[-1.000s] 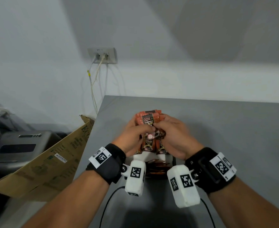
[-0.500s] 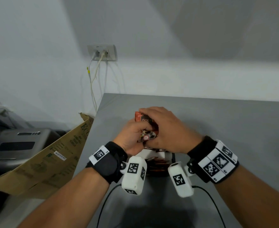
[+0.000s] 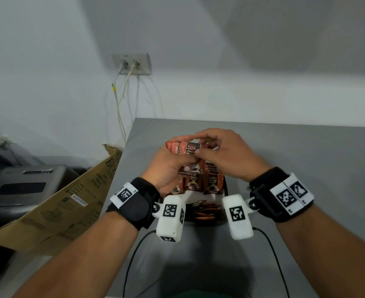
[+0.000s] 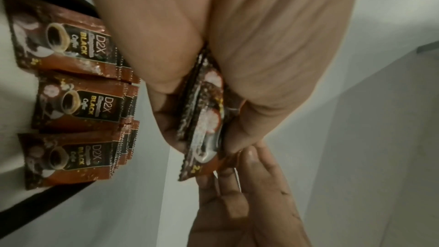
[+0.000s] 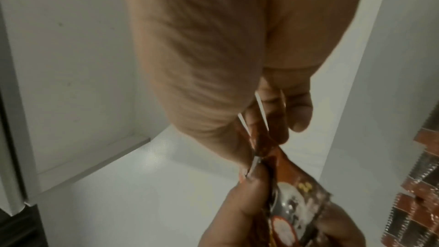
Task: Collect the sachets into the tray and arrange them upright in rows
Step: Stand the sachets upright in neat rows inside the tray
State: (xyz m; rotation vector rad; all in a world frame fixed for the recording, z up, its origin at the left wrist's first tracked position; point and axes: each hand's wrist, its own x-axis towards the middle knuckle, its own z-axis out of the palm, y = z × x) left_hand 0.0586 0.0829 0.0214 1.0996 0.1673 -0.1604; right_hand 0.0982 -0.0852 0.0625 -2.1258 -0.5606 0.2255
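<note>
Brown-and-black coffee sachets (image 3: 188,150) form a small bundle that my left hand (image 3: 173,166) grips around its lower half, just above the tray (image 3: 225,187). My right hand (image 3: 203,147) pinches the top edge of one sachet in that bundle. In the left wrist view the held sachets (image 4: 204,119) sit edge-on in my left hand (image 4: 202,138), with right fingers (image 4: 237,194) below. The right wrist view shows my right hand (image 5: 266,136) pinching a sachet (image 5: 268,149). Upright sachet rows (image 3: 212,182) stand in the tray; flat ones (image 3: 207,211) lie at its near end.
The tray sits on a grey table (image 3: 306,158) against a white wall. A cardboard box (image 3: 59,211) and a grey machine (image 3: 22,186) stand off the table's left edge. Cables (image 3: 121,104) hang from a wall socket. Thin black cables (image 3: 271,254) trail from my wrists.
My right hand has lifted off the front of the bundle and now pinches its top edge, so more of the sachets shows. The left hand still grips the bundle.
</note>
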